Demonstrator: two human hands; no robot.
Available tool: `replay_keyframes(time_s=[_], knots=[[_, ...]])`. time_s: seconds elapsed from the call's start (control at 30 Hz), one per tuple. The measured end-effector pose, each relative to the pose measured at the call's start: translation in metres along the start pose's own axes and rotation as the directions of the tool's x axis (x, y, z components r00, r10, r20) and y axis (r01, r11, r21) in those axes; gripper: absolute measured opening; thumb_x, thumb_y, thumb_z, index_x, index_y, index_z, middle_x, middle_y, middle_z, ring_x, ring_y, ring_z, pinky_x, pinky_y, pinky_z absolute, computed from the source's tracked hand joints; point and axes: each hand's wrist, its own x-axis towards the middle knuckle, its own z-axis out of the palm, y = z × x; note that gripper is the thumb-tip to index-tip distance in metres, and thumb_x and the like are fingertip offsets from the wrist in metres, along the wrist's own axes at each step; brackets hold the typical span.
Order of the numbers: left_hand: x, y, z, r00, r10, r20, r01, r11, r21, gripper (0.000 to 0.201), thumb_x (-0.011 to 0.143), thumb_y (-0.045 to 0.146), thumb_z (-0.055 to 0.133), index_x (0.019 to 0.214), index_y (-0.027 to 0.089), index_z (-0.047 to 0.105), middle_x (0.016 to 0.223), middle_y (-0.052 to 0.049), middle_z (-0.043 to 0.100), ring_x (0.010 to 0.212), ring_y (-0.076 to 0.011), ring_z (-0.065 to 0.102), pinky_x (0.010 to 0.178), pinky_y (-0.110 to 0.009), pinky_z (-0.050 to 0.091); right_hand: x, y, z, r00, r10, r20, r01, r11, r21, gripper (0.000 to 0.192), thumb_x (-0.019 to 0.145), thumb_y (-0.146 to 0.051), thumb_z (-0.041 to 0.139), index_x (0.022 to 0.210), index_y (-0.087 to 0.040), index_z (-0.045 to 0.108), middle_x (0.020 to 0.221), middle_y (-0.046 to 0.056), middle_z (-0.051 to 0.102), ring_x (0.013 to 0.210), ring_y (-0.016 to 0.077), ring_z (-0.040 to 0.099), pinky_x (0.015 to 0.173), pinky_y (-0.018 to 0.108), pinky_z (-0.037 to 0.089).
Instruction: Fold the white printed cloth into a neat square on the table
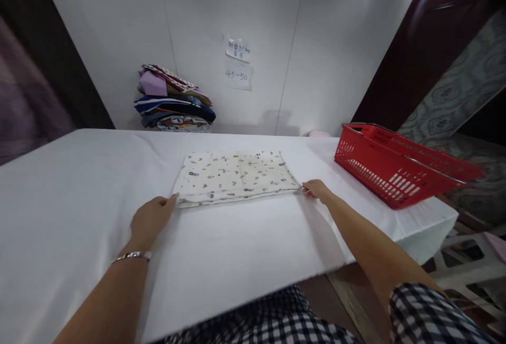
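Observation:
A white cloth with small printed figures (237, 173) lies folded into a flat rectangle on the white-covered table (237, 249). Its near edge shows several layers. My left hand (153, 218) pinches the near left corner between thumb and fingers, a silver bangle on the wrist. At the near right corner, my right hand (315, 189) grips the cloth's edge with its fingertips. The cloth stays down on the table between both hands.
A red plastic basket (391, 165) stands on the table's right end. Against the back wall sits a stack of folded fabrics (174, 99). Two paper labels (239, 76) are stuck to the wall. A white plastic stool (470, 259) is below at right.

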Motion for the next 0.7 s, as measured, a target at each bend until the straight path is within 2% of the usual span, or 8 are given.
replay_keyframes(time_s=[0.07, 0.2, 0.3, 0.4, 0.47, 0.53, 0.7], knots=[[0.000, 0.000, 0.001, 1.000, 0.007, -0.012, -0.007, 1.000, 0.000, 0.044, 0.080, 0.058, 0.039, 0.089, 0.022, 0.062, 0.086, -0.007, 0.067, 0.082, -0.0270, 0.059, 0.061, -0.032, 0.041, 0.001, -0.005, 0.005, 0.996, 0.072, 0.053, -0.072, 0.997, -0.007, 0.018, 0.086, -0.030, 0.056, 0.081, -0.013, 0.060, 0.075, 0.005, 0.066, 0.057, 0.0103, 0.059, 0.053, 0.021, 0.048], [0.001, -0.001, 0.002, 1.000, 0.001, -0.028, -0.001, 1.000, 0.005, 0.044, 0.079, 0.058, 0.040, 0.088, 0.021, 0.063, 0.085, -0.007, 0.067, 0.080, -0.0272, 0.059, 0.059, -0.031, 0.041, 0.006, -0.014, 0.009, 0.976, 0.180, 0.126, -0.174, 0.983, -0.056, 0.030, 0.089, -0.034, 0.053, 0.112, -0.015, 0.055, 0.111, 0.008, 0.058, 0.092, 0.0180, 0.059, 0.078, 0.037, 0.051], [0.003, -0.003, 0.003, 1.000, 0.004, -0.019, -0.004, 1.000, -0.001, 0.043, 0.080, 0.058, 0.040, 0.088, 0.022, 0.062, 0.084, -0.005, 0.067, 0.078, -0.0256, 0.059, 0.057, -0.030, 0.040, 0.009, -0.018, 0.008, 0.970, 0.198, 0.142, -0.187, 0.979, -0.084, 0.034, 0.088, -0.034, 0.053, 0.118, -0.016, 0.052, 0.118, 0.009, 0.054, 0.099, 0.0204, 0.057, 0.083, 0.041, 0.049], [0.004, -0.004, 0.004, 1.000, 0.009, -0.012, -0.009, 1.000, -0.003, 0.043, 0.079, 0.058, 0.040, 0.088, 0.022, 0.062, 0.085, -0.005, 0.066, 0.079, -0.0256, 0.058, 0.057, -0.029, 0.039, 0.011, -0.018, 0.007, 0.971, 0.191, 0.144, -0.178, 0.979, -0.101, 0.025, 0.088, -0.032, 0.054, 0.105, -0.014, 0.058, 0.103, 0.007, 0.061, 0.085, 0.0157, 0.060, 0.073, 0.032, 0.052], [0.005, -0.005, 0.004, 1.000, 0.009, -0.006, -0.010, 1.000, -0.005, 0.043, 0.079, 0.058, 0.041, 0.089, 0.023, 0.062, 0.087, -0.005, 0.066, 0.080, -0.0258, 0.058, 0.058, -0.029, 0.039, 0.012, -0.016, 0.006, 0.969, 0.200, 0.144, -0.185, 0.976, -0.115, 0.019, 0.086, -0.029, 0.057, 0.080, -0.010, 0.061, 0.077, 0.006, 0.064, 0.062, 0.0113, 0.059, 0.055, 0.023, 0.048], [0.006, -0.005, 0.004, 1.000, 0.009, 0.006, -0.009, 1.000, -0.016, 0.043, 0.078, 0.060, 0.041, 0.088, 0.023, 0.062, 0.087, -0.004, 0.066, 0.080, -0.0252, 0.058, 0.059, -0.029, 0.039, 0.013, -0.015, 0.006, 0.968, 0.208, 0.140, -0.190, 0.973, -0.130, 0.025, 0.082, -0.025, 0.061, 0.061, -0.012, 0.056, 0.056, 0.002, 0.058, 0.045, 0.0083, 0.052, 0.042, 0.019, 0.040], [0.005, -0.005, 0.004, 1.000, 0.012, 0.009, -0.012, 0.999, -0.037, 0.043, 0.077, 0.060, 0.042, 0.085, 0.023, 0.062, 0.085, -0.004, 0.066, 0.081, -0.0248, 0.058, 0.061, -0.030, 0.040, 0.019, -0.013, 0.011, 0.981, 0.162, 0.104, -0.142, 0.974, -0.179, 0.026, 0.074, -0.024, 0.066, 0.054, -0.015, 0.052, 0.042, 0.000, 0.052, 0.037, 0.0096, 0.049, 0.037, 0.020, 0.036]])
